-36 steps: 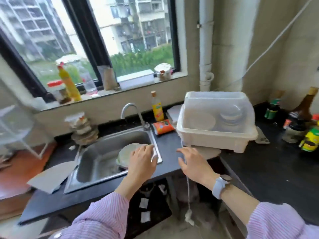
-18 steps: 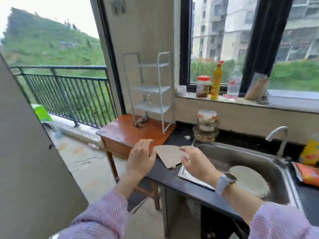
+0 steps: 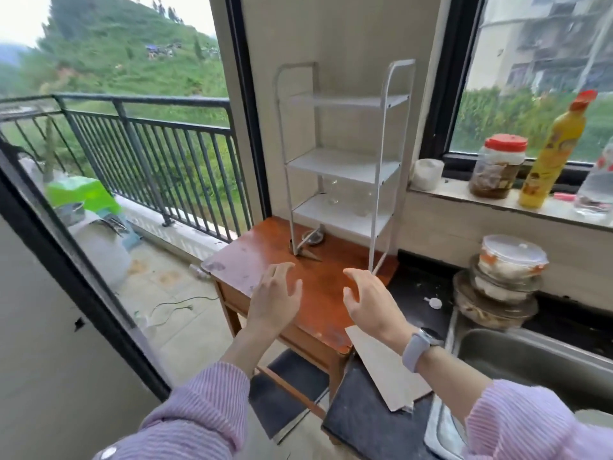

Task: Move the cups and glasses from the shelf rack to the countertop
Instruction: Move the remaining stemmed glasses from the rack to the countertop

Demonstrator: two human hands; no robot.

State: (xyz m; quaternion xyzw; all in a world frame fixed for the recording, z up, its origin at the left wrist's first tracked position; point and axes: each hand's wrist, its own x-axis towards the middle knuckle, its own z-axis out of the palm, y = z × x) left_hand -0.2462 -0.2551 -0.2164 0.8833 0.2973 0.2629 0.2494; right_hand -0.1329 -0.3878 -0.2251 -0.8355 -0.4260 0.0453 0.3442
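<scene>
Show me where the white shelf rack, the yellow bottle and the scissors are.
white shelf rack (image 3: 343, 166): head view, on its middle shelf.
yellow bottle (image 3: 552, 154): head view, on its body.
scissors (image 3: 306, 249): head view, near where the blades cross.

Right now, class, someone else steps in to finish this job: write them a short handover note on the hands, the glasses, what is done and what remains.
Left hand: open, empty, held above the wooden table.
Right hand: open, empty, beside the left, wearing a watch.
Glasses: faint clear glasses seem to stand on the lowest tier of the white shelf rack; how many is hard to tell. The upper tiers look bare.
Done: nothing visibly moved; no glass shows on the dark countertop.
Left: reach to the bottom tier, take each glass and set it on the countertop.
</scene>
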